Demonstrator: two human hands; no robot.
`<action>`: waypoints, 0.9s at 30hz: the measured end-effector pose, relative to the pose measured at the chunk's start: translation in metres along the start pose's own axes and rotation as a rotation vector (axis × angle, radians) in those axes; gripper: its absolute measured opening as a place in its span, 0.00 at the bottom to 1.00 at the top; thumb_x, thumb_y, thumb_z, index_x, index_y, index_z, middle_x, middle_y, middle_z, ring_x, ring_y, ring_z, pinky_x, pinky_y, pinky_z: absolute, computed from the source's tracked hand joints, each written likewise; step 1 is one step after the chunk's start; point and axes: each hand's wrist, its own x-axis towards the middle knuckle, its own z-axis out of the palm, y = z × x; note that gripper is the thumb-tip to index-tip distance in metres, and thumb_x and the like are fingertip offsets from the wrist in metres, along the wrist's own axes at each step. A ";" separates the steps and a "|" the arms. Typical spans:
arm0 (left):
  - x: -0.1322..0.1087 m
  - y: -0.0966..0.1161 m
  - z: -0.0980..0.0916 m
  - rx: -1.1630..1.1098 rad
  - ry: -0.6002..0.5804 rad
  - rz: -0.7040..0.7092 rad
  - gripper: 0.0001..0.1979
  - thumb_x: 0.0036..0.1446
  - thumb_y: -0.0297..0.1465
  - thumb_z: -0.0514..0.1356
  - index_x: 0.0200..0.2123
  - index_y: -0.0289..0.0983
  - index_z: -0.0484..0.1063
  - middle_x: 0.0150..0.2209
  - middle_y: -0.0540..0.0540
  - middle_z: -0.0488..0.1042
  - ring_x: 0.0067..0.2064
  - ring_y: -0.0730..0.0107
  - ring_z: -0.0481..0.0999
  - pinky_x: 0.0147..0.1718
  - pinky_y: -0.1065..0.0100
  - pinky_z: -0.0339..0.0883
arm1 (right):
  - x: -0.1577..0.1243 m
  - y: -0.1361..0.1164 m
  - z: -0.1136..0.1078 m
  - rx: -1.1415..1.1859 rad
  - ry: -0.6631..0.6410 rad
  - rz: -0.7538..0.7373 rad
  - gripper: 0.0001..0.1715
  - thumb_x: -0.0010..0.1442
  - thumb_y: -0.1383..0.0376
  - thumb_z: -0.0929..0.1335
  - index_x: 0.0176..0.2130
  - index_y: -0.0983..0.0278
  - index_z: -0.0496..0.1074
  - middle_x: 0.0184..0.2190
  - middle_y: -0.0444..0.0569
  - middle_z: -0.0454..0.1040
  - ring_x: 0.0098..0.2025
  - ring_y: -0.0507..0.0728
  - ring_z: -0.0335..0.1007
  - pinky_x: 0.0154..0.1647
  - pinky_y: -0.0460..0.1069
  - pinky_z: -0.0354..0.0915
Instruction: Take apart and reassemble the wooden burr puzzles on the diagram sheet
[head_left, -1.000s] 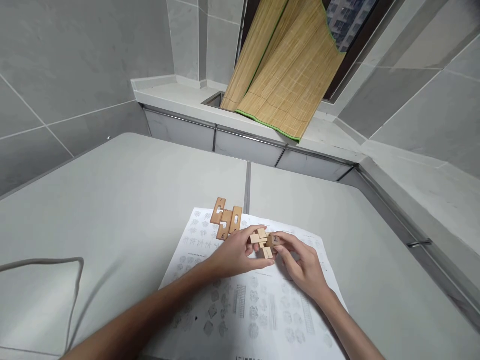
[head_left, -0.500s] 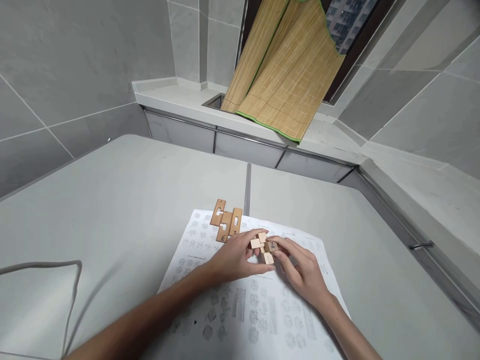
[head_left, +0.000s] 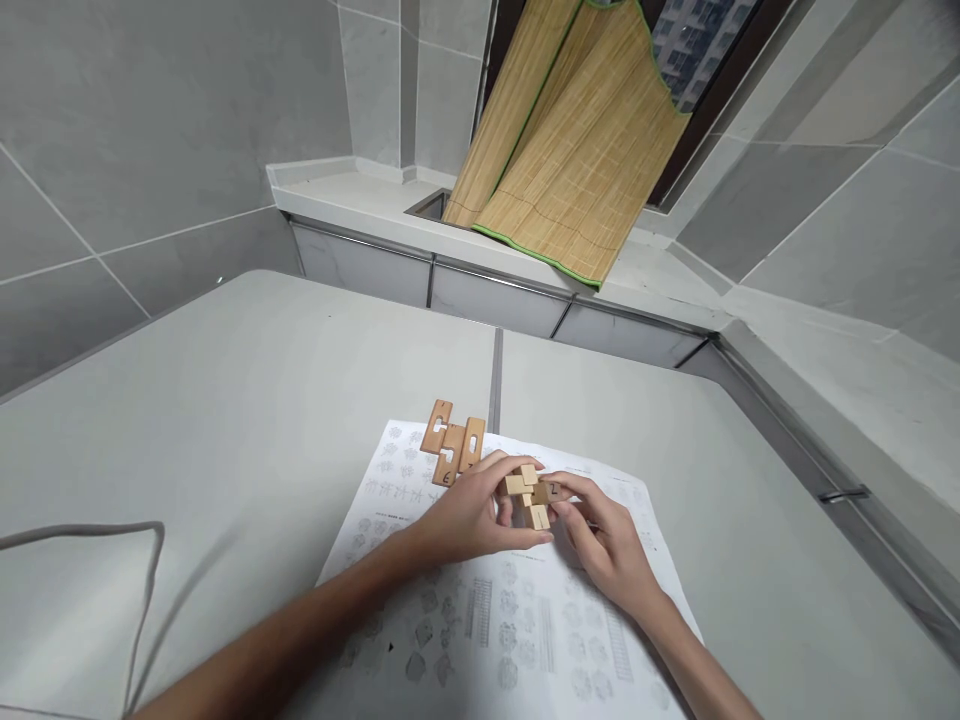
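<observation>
Between my two hands, above the printed sheet, is a wooden interlocking puzzle made of several light blocks. My left hand is closed around it, fingers along the far side and thumb at the near side. With fingers and thumb, my right hand pinches a darker block marked 2 that sticks out of the puzzle's right side. Beyond my left hand lie flat wooden pieces with slots and handwritten numbers; the left hand partly covers the nearest right one.
The printed sheet, full of small diagrams, lies on a pale table with a seam down its middle. A grey cable runs at the left. Behind the table are a ledge and a bamboo mat.
The block marked 2 has shifted slightly to the right, out from the puzzle, with my right fingers on it. My left hand keeps its hold, and the flat pieces lie as before.
</observation>
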 end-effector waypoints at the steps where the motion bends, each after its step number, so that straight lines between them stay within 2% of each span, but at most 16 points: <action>1: 0.000 0.000 0.000 -0.026 -0.016 -0.006 0.35 0.52 0.42 0.73 0.61 0.42 0.69 0.48 0.44 0.76 0.33 0.70 0.75 0.32 0.67 0.69 | 0.000 0.000 0.001 0.015 0.004 0.005 0.15 0.76 0.57 0.62 0.55 0.58 0.73 0.35 0.46 0.77 0.25 0.53 0.66 0.25 0.48 0.62; 6: -0.002 0.000 0.003 -0.055 -0.069 -0.004 0.32 0.55 0.40 0.71 0.60 0.41 0.68 0.38 0.49 0.78 0.35 0.67 0.78 0.32 0.67 0.69 | -0.001 0.000 0.007 0.046 0.017 0.036 0.16 0.75 0.55 0.64 0.54 0.59 0.75 0.32 0.45 0.76 0.22 0.52 0.61 0.24 0.48 0.59; 10: -0.001 -0.002 0.005 -0.022 -0.053 0.009 0.32 0.55 0.40 0.71 0.60 0.41 0.67 0.37 0.49 0.77 0.34 0.68 0.76 0.30 0.68 0.68 | -0.001 0.000 0.007 0.093 0.070 0.068 0.18 0.74 0.53 0.65 0.55 0.59 0.75 0.31 0.45 0.74 0.25 0.54 0.64 0.27 0.49 0.63; 13: -0.001 -0.002 0.006 -0.028 -0.044 0.006 0.32 0.56 0.39 0.71 0.61 0.42 0.66 0.37 0.50 0.76 0.33 0.69 0.75 0.31 0.68 0.69 | 0.002 0.002 0.005 0.146 0.137 0.149 0.20 0.75 0.51 0.63 0.55 0.59 0.73 0.28 0.44 0.72 0.25 0.54 0.64 0.25 0.48 0.62; 16: -0.002 0.000 0.005 -0.061 -0.053 0.029 0.32 0.56 0.37 0.70 0.62 0.42 0.65 0.36 0.51 0.75 0.34 0.69 0.75 0.33 0.67 0.71 | 0.005 0.003 0.006 0.156 0.106 0.198 0.20 0.74 0.50 0.64 0.54 0.59 0.73 0.30 0.44 0.74 0.26 0.55 0.66 0.25 0.48 0.62; 20: -0.004 0.006 0.003 -0.096 -0.075 0.092 0.31 0.57 0.34 0.70 0.62 0.42 0.66 0.39 0.49 0.75 0.35 0.69 0.76 0.36 0.66 0.73 | 0.005 0.005 0.009 0.190 -0.038 0.177 0.18 0.75 0.51 0.63 0.54 0.60 0.71 0.32 0.46 0.76 0.26 0.55 0.66 0.27 0.49 0.63; 24: -0.004 0.005 0.003 -0.078 -0.071 0.117 0.31 0.57 0.32 0.69 0.62 0.42 0.66 0.42 0.47 0.76 0.35 0.69 0.76 0.38 0.65 0.73 | 0.005 0.004 0.008 0.174 -0.045 0.164 0.17 0.75 0.52 0.62 0.45 0.60 0.71 0.30 0.43 0.73 0.25 0.54 0.63 0.28 0.49 0.61; 27: -0.003 0.002 0.004 -0.017 -0.028 0.157 0.31 0.56 0.33 0.71 0.62 0.42 0.68 0.51 0.43 0.75 0.38 0.68 0.76 0.42 0.63 0.74 | 0.005 0.003 0.007 0.162 -0.026 0.155 0.20 0.75 0.50 0.62 0.38 0.60 0.70 0.27 0.42 0.70 0.25 0.53 0.60 0.28 0.48 0.59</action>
